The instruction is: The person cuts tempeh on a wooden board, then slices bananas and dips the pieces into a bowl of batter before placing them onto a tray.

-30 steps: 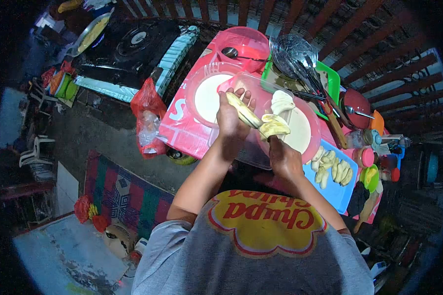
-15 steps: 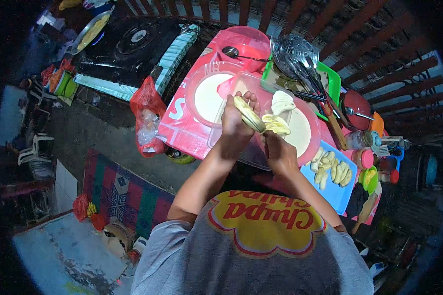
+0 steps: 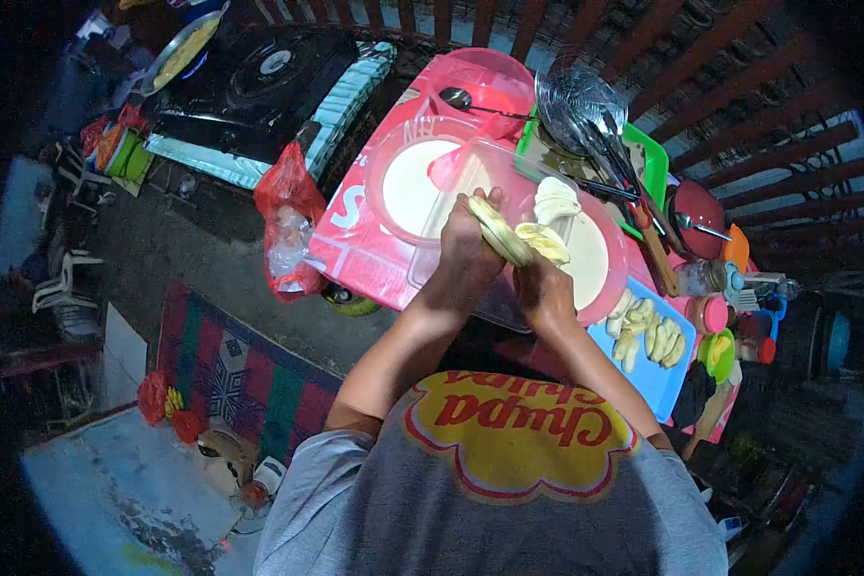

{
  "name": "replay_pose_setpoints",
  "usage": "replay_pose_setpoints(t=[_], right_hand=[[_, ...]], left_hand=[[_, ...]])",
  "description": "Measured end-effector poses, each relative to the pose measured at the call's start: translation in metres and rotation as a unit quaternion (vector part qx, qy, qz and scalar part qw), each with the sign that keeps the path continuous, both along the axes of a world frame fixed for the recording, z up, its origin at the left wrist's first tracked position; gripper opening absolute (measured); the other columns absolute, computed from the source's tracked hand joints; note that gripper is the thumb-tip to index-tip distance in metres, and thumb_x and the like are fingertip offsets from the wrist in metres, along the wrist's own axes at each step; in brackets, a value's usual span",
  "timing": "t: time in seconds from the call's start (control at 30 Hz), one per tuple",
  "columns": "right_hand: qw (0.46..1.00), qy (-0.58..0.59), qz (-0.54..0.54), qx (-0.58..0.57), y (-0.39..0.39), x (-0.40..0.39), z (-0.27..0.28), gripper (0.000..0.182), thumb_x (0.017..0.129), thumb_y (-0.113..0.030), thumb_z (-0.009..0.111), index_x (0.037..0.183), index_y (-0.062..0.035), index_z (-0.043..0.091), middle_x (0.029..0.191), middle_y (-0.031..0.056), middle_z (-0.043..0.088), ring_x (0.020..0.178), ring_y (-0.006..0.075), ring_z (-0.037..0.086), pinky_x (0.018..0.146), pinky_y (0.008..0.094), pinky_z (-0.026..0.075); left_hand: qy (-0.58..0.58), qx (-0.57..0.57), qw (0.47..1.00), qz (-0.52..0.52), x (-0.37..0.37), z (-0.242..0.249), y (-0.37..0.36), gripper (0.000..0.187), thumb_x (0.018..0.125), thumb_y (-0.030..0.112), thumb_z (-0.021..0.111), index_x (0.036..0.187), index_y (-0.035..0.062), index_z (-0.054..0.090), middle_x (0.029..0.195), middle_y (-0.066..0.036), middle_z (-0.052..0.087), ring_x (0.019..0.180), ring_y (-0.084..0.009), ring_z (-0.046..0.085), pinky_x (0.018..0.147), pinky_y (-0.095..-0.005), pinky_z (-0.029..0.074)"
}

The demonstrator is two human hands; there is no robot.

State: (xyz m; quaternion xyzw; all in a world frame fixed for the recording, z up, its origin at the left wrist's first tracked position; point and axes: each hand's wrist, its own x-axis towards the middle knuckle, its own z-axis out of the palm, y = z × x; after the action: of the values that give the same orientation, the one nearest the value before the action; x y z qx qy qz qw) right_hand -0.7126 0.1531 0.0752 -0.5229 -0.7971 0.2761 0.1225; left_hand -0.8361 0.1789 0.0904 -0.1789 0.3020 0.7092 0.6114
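Note:
My left hand [image 3: 470, 245] is closed around a pale peeled banana [image 3: 498, 232], which looks cut lengthwise into slices. My right hand [image 3: 545, 293] is close beside it, fingers curled near the banana's lower end; what they hold, if anything, is hidden. Just beyond the right fingers is a yellowish fanned banana [image 3: 544, 242], and a whiter fanned banana [image 3: 555, 201] lies farther back on a clear plastic container [image 3: 485, 158]. Pink-rimmed bowls of creamy white batter stand on both sides, the left batter [image 3: 415, 187] and the right batter [image 3: 586, 259].
A blue tray [image 3: 664, 392] at the right holds several peeled bananas. Behind are a green tray [image 3: 655, 154] with utensils and a pink basin [image 3: 494, 72] with a ladle [image 3: 454, 97]. A red plastic bag [image 3: 288, 211] hangs left, near the black stove [image 3: 250, 91].
My left hand has turned slightly, its fingers now curled more tightly around the banana. My right hand has shifted a little toward it. The view has moved slightly.

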Motion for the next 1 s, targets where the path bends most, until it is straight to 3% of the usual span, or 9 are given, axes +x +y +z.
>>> replay_pose_setpoints(t=[0.57,0.6,0.63,0.67,0.73,0.87,0.9,0.93,1.0], right_hand=[[0.982,-0.104,0.066,0.142,0.008,-0.001,-0.002,0.039,0.065,-0.006,0.055,0.103,-0.0071,0.047,0.075,0.0137,0.053,0.069,0.0290,0.055,0.060,0.0384,0.044],[0.982,-0.104,0.062,0.142,0.008,-0.001,0.003,0.039,0.065,-0.006,0.055,0.103,-0.0071,0.047,0.075,0.0137,0.053,0.069,0.0290,0.055,0.060,0.0384,0.044],[0.968,-0.161,0.070,0.177,0.010,0.000,0.009,0.040,0.065,-0.010,0.056,0.103,-0.0080,0.047,0.073,0.0112,0.052,0.066,0.0257,0.055,0.058,0.0365,0.044],[0.950,-0.218,0.076,0.212,0.012,0.001,0.014,0.041,0.065,-0.015,0.057,0.104,-0.0089,0.047,0.072,0.0087,0.050,0.064,0.0224,0.054,0.055,0.0345,0.044],[0.933,-0.238,0.073,0.262,0.016,0.009,0.018,0.042,0.065,-0.018,0.057,0.105,-0.0096,0.046,0.072,0.0071,0.051,0.064,0.0203,0.054,0.054,0.0325,0.043],[0.906,-0.255,0.103,0.321,0.022,0.027,0.028,0.048,0.065,-0.016,0.052,0.111,-0.0099,0.044,0.071,0.0045,0.049,0.067,0.0181,0.051,0.053,0.0296,0.041],[0.895,-0.264,0.120,0.340,0.025,0.034,0.028,0.049,0.065,-0.015,0.051,0.113,-0.0101,0.044,0.070,0.0041,0.048,0.067,0.0178,0.051,0.053,0.0298,0.040],[0.902,-0.238,0.115,0.340,0.027,0.040,0.031,0.048,0.065,-0.013,0.050,0.112,-0.0121,0.044,0.070,0.0040,0.047,0.067,0.0178,0.050,0.053,0.0308,0.039],[0.898,-0.241,0.120,0.348,0.032,0.053,0.037,0.048,0.064,-0.012,0.050,0.112,-0.0134,0.044,0.070,0.0040,0.047,0.067,0.0178,0.050,0.053,0.0312,0.040]], left_hand=[[-0.057,0.003,0.997,-0.050,-0.005,-0.006,-0.007,0.023,0.089,0.019,0.029,0.104,0.0021,0.036,0.098,-0.010,0.045,0.101,-0.0236,0.044,0.092,-0.0353,0.033],[0.371,0.164,0.910,-0.089,-0.007,-0.023,-0.009,0.023,0.089,0.020,0.031,0.102,0.0025,0.038,0.094,-0.009,0.048,0.096,-0.0219,0.047,0.089,-0.0329,0.035],[0.718,0.293,0.622,-0.108,-0.008,-0.040,-0.010,0.023,0.089,0.021,0.033,0.100,0.0030,0.041,0.090,-0.009,0.051,0.090,-0.0202,0.051,0.086,-0.0305,0.038],[0.717,0.300,0.620,-0.109,-0.006,-0.062,-0.009,0.023,0.089,0.021,0.033,0.100,0.0030,0.041,0.090,-0.009,0.051,0.090,-0.0202,0.051,0.086,-0.0305,0.038],[0.453,0.268,0.826,-0.201,-0.003,-0.084,-0.011,0.027,0.087,0.027,0.038,0.095,0.0029,0.047,0.080,-0.007,0.054,0.079,-0.0176,0.054,0.077,-0.0293,0.042],[0.676,0.201,0.633,-0.318,-0.001,-0.023,-0.031,0.033,0.087,0.032,0.037,0.096,0.0020,0.049,0.078,-0.006,0.055,0.072,-0.0171,0.054,0.068,-0.0292,0.045],[0.366,0.158,0.834,-0.381,-0.004,-0.016,-0.029,0.036,0.086,0.034,0.038,0.097,0.0015,0.048,0.078,-0.006,0.055,0.070,-0.0171,0.054,0.067,-0.0283,0.045],[0.003,0.088,0.916,-0.390,-0.006,-0.012,-0.027,0.039,0.085,0.036,0.039,0.099,0.0010,0.048,0.077,-0.006,0.054,0.068,-0.0171,0.054,0.065,-0.0274,0.045],[-0.024,0.117,0.900,-0.419,-0.010,-0.026,-0.022,0.039,0.085,0.036,0.040,0.103,0.0018,0.046,0.080,-0.006,0.055,0.069,-0.0172,0.054,0.064,-0.0269,0.045]])
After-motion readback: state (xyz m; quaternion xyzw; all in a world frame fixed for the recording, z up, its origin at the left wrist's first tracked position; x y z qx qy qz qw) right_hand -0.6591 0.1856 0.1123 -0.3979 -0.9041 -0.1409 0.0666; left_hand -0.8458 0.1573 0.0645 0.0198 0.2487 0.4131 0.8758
